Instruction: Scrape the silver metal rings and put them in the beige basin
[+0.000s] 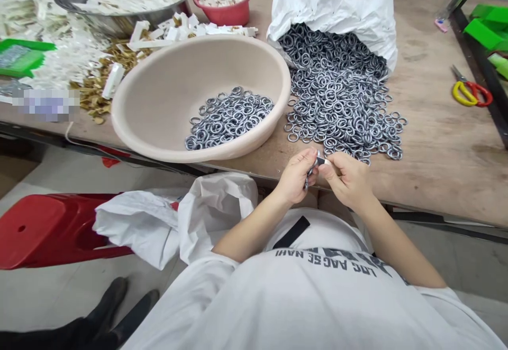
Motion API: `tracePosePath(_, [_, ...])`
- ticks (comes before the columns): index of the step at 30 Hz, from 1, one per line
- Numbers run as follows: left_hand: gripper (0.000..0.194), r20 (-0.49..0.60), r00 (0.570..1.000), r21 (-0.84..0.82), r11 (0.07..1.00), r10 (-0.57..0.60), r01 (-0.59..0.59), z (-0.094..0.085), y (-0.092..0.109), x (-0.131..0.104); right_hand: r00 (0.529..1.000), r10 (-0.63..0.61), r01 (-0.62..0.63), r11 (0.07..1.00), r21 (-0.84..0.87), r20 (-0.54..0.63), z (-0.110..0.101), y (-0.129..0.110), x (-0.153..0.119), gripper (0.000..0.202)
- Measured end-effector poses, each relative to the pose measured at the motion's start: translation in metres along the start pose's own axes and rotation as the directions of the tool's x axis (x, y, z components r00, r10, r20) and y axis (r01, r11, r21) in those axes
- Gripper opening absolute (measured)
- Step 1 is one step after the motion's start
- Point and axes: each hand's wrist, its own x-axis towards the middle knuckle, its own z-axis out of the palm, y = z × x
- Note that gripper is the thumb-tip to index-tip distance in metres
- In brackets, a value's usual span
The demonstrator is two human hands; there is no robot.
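Observation:
My left hand [296, 178] is closed around a few grey rings [307, 180], which stick out past its fingers. Close to it, my right hand [349, 180] pinches a small dark strip with a white end [321, 160]; its exact kind is too small to make out. The tip of this piece meets the rings at the left fingertips. Just beyond both hands lies a big heap of grey rings [337, 101], spilling from a white sack [333, 1]. To the left, a wide beige basin [159, 85] holds a smaller pile of similar rings [230, 120].
Scissors [470, 92] with red and yellow handles lie at the right. A metal bowl [119, 14] of white strips and a red bowl [232, 14] stand behind the basin. Below the table edge are a white bag [214, 202] and a red stool [35, 228].

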Motion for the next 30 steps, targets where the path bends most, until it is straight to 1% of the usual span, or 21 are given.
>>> tracePosePath(5, [0.041, 0.011, 1.000, 0.001, 1.000, 0.012, -0.012, -0.001, -0.001, 0.001, 0.999, -0.034, 0.034, 0.998, -0.057, 0.001, 0.001, -0.002, -0.001, 0.034])
tracePosePath(9, [0.044, 0.007, 1.000, 0.016, 1.000, -0.004, 0.004, -0.001, -0.001, -0.001, 0.999, -0.022, 0.024, 0.998, -0.062, 0.030, 0.001, -0.001, 0.000, 0.036])
tracePosePath(10, [0.045, 0.010, 1.000, 0.028, 1.000, -0.009, 0.009, 0.000, -0.001, -0.003, 0.999, 0.001, 0.000, 0.999, -0.053, 0.034, 0.001, 0.002, 0.000, 0.037])
tracePosePath(12, [0.047, 0.057, 0.998, 0.059, 0.998, -0.026, 0.023, 0.003, 0.000, -0.008, 0.995, 0.097, -0.097, 0.995, -0.020, 0.009, 0.000, 0.012, 0.004, 0.038])
tracePosePath(14, [0.049, 0.127, 0.991, 0.062, 0.997, -0.051, 0.044, 0.004, 0.003, -0.013, 0.975, 0.217, -0.216, 0.976, 0.020, -0.044, 0.000, 0.024, 0.008, 0.042])
tracePosePath(15, [0.049, 0.141, 0.988, 0.044, 0.998, -0.056, 0.051, 0.003, 0.006, -0.014, 0.964, 0.258, -0.257, 0.966, 0.023, -0.061, 0.000, 0.030, 0.010, 0.043])
tracePosePath(16, [0.047, 0.130, 0.990, 0.014, 0.999, -0.054, 0.053, 0.000, 0.008, -0.014, 0.958, 0.280, -0.281, 0.960, -0.003, -0.065, 0.000, 0.035, 0.011, 0.043])
tracePosePath(17, [0.045, 0.092, 0.995, -0.020, 0.999, -0.043, 0.045, -0.003, 0.011, -0.013, 0.956, 0.287, -0.290, 0.955, -0.064, -0.055, 0.001, 0.038, 0.012, 0.042])
tracePosePath(19, [0.039, 0.001, 1.000, -0.070, 0.997, -0.016, 0.016, -0.012, 0.017, -0.009, 0.961, 0.275, -0.267, 0.928, -0.262, -0.005, 0.004, 0.038, 0.014, 0.037])
tracePosePath(21, [0.034, -0.048, 0.999, -0.091, 0.996, -0.004, 0.000, -0.020, 0.021, -0.005, 0.960, 0.276, -0.225, 0.864, -0.450, 0.051, 0.008, 0.034, 0.014, 0.034])
tracePosePath(23, [0.032, -0.066, 0.998, -0.107, 0.994, -0.001, -0.006, -0.026, 0.023, -0.003, 0.949, 0.304, -0.210, 0.805, -0.555, 0.082, 0.012, 0.029, 0.016, 0.031])
tracePosePath(26, [0.027, -0.078, 0.997, -0.153, 0.988, -0.021, 0.009, -0.029, 0.022, -0.002, 0.932, 0.352, -0.229, 0.759, -0.609, 0.089, 0.016, 0.025, 0.020, 0.032])
tracePosePath(28, [0.020, -0.075, 0.996, -0.201, 0.979, -0.051, 0.035, -0.029, 0.022, -0.001, 0.930, 0.355, -0.224, 0.760, -0.611, 0.100, 0.015, 0.027, 0.024, 0.031])
tracePosePath(30, [0.015, -0.076, 0.994, -0.239, 0.970, -0.074, 0.054, -0.029, 0.021, 0.000, 0.934, 0.341, -0.221, 0.781, -0.584, 0.104, 0.014, 0.031, 0.027, 0.028])
